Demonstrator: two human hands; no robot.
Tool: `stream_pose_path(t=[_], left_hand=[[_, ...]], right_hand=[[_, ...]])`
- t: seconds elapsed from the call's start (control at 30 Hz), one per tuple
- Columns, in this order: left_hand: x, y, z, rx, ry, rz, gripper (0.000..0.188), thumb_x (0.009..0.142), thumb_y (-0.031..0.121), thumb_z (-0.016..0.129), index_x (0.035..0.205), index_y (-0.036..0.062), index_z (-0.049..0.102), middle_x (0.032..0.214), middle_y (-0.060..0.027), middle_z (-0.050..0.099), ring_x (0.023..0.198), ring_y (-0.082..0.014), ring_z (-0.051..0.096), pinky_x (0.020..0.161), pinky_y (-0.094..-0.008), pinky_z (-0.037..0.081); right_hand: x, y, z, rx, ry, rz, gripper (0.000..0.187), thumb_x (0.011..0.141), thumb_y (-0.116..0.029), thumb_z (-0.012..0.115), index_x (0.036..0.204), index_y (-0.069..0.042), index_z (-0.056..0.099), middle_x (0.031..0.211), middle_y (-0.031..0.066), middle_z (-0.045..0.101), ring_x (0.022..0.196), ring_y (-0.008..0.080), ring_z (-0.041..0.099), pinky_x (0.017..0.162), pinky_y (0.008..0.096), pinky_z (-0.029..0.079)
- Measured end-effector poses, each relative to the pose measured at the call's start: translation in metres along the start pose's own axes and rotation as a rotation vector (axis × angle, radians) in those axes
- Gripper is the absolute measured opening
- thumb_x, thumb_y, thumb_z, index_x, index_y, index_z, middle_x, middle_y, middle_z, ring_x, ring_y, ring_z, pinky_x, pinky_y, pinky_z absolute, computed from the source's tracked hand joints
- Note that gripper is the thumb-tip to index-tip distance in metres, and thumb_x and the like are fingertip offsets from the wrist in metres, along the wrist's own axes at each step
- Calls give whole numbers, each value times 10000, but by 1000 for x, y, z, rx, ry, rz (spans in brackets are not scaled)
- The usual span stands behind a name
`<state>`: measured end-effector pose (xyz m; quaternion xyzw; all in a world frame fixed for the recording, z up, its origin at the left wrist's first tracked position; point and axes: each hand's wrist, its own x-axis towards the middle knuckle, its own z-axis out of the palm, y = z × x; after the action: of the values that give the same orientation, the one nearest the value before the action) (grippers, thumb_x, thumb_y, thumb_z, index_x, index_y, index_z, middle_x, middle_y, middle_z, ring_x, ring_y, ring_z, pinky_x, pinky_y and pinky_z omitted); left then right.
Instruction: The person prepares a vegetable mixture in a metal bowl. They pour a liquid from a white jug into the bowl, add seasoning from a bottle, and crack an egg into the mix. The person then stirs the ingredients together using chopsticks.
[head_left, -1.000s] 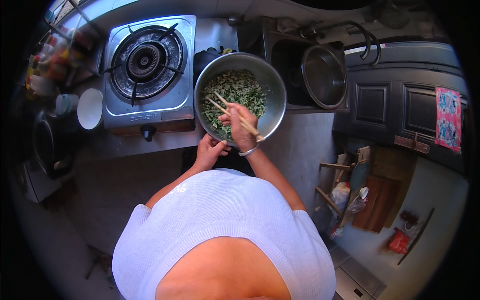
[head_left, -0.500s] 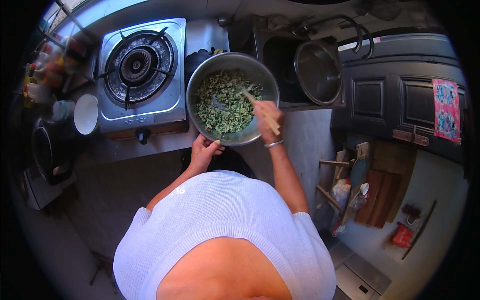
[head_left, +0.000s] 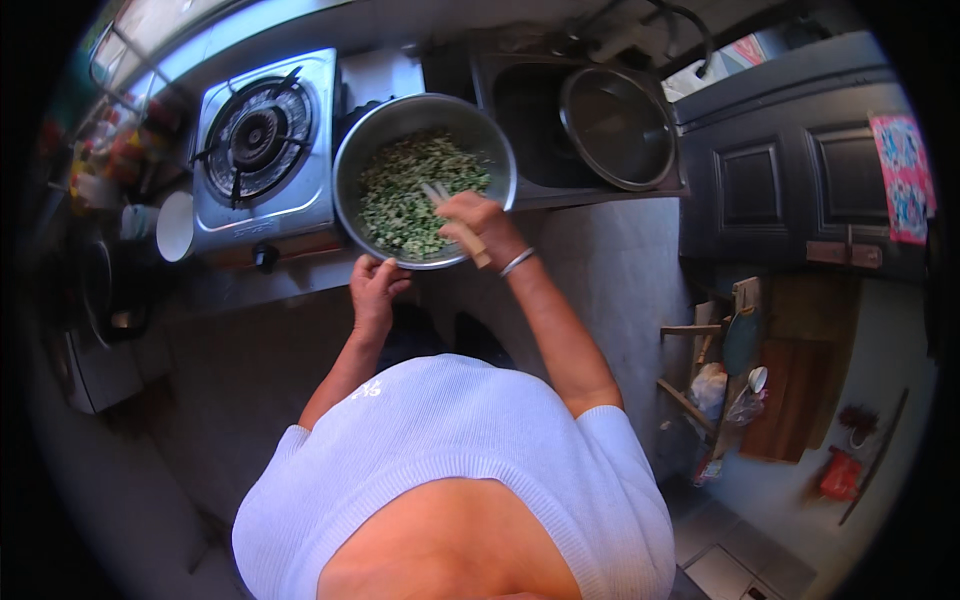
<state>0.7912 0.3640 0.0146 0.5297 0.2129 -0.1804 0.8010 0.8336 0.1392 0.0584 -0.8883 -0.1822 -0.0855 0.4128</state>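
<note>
A wide metal bowl (head_left: pixel 350 190) stands on the counter between the stove and the sink. Inside it lies a chopped green and pale filling (head_left: pixel 410 200). My left hand (head_left: pixel 375 285) grips the bowl's near rim, thumb over the edge. My right hand (head_left: pixel 480 225), with a bracelet at the wrist, is closed round wooden chopsticks (head_left: pixel 470 244). Their tips reach into the filling near the bowl's middle; the fingers cover part of their length.
To the left is a gas stove (head_left: pixel 255 145) with a bare burner. A second metal basin (head_left: pixel 618 130) leans in the dark sink (head_left: pixel 520 110) at right. A white bowl (head_left: pixel 175 226) and a dark pot (head_left: pixel 97 290) stand at far left. Dark cabinet doors (head_left: pixel 750 185) are at right.
The whole view has shifted and turned a little. My right hand has moved with the chopsticks from the bowl's right side toward its middle. My left hand stays on the rim.
</note>
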Motion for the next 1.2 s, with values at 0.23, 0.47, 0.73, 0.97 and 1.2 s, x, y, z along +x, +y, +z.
stream_pose_path(t=[0.23,0.47,0.73,0.97,1.2], left_hand=[[23,-36,-60,377,75,580,195,968,200,476,1011,33,567,819,-28,553,708,-148,557,586,-250,476],[28,-159,-20,1000,630,336,442,929,428,589,838,-3,634,874,-164,649,691,-210,611,601,-370,539],[22,-331,163,1617,-236,268,423,939,371,589,670,44,588,675,-95,587,588,-198,534,528,-401,426],[-18,-504,356,1662,-597,112,504,940,317,602,522,51,508,529,-26,500,513,-165,431,477,-427,312],[-209,-768,585,2201,-2097,1449,233,799,243,696,677,67,606,673,-59,631,611,-202,617,553,-361,514]], right_hand=[[-79,-82,-40,-578,-127,-98,830,457,-481,874,1162,-155,582,1257,107,531,1175,283,473,895,466,379],[-311,-59,-132,-427,-12,415,450,651,-279,814,980,-75,585,1010,98,599,1023,287,570,831,397,503],[-569,-38,-220,-271,496,844,277,764,-169,685,981,-18,602,918,163,625,912,345,601,793,458,484],[-837,-13,-267,-245,809,1278,367,770,-286,666,1049,-52,621,970,175,643,947,363,601,818,461,474],[-1042,-108,-286,-239,972,1862,439,782,-323,688,1104,-29,635,1018,195,666,941,359,628,843,432,496]])
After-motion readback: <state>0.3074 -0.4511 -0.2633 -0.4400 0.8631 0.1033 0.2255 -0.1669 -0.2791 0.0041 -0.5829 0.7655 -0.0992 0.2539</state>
